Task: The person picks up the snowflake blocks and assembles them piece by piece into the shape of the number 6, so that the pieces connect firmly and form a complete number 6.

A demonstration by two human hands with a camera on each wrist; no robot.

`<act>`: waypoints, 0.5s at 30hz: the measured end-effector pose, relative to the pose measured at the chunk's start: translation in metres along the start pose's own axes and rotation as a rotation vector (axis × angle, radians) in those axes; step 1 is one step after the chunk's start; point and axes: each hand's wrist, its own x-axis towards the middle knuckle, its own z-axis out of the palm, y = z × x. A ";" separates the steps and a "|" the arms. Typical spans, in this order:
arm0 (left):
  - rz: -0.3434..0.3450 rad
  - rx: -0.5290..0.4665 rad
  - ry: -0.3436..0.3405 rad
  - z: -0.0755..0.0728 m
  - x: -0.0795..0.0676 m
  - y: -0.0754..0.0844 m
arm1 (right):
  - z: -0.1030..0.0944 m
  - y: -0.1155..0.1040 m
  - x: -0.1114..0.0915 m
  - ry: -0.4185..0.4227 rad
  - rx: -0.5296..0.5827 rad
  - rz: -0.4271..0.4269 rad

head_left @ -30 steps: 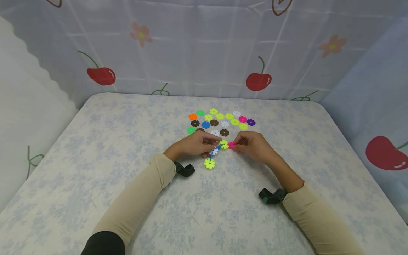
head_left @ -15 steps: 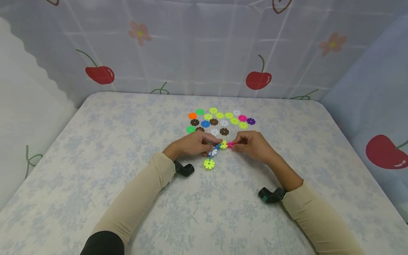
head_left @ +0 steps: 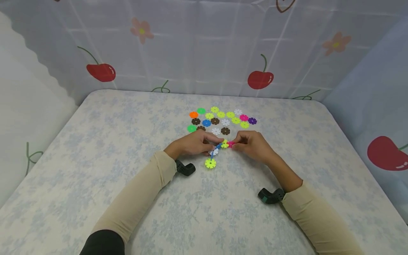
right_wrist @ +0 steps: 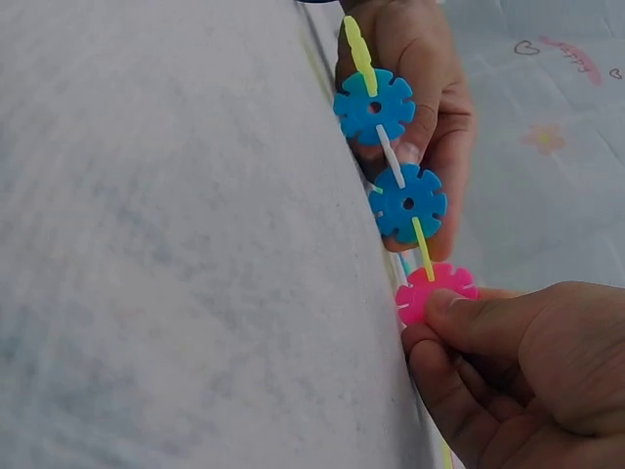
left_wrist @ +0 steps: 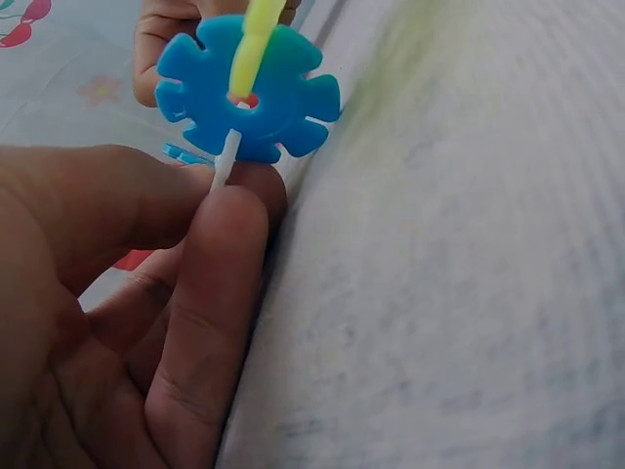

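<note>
Pink disc (right_wrist: 453,279) (notched) sits pinched at the right grip's (right_wrist: 522,366) tip.

A chain (head_left: 215,151) of notched plastic discs has a white disc (right_wrist: 390,155) slotted crosswise between two blue discs (right_wrist: 430,203), a yellow disc (head_left: 210,165) beyond each, and a bright pink disc (right_wrist: 459,281) meeting one yellow.

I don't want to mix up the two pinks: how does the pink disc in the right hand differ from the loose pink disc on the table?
The held pink disc is pinched by the right hand; the loose pink disc lies on the table, untouched. The held pink disc meets a yellow disc; the loose pink disc lies beside a purple disc. Both are pink with notched rims.
</note>
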 end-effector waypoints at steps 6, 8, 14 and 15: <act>0.018 0.014 -0.023 0.001 0.001 -0.002 | 0.001 0.002 0.000 0.026 -0.016 0.025; 0.020 0.011 -0.030 0.000 0.001 -0.003 | 0.001 0.003 0.000 0.025 -0.021 0.024; 0.026 0.006 0.036 0.001 0.004 -0.007 | -0.004 0.005 0.002 -0.001 -0.053 0.035; 0.025 0.004 0.051 0.002 0.005 -0.007 | -0.007 0.005 0.002 -0.002 -0.082 0.050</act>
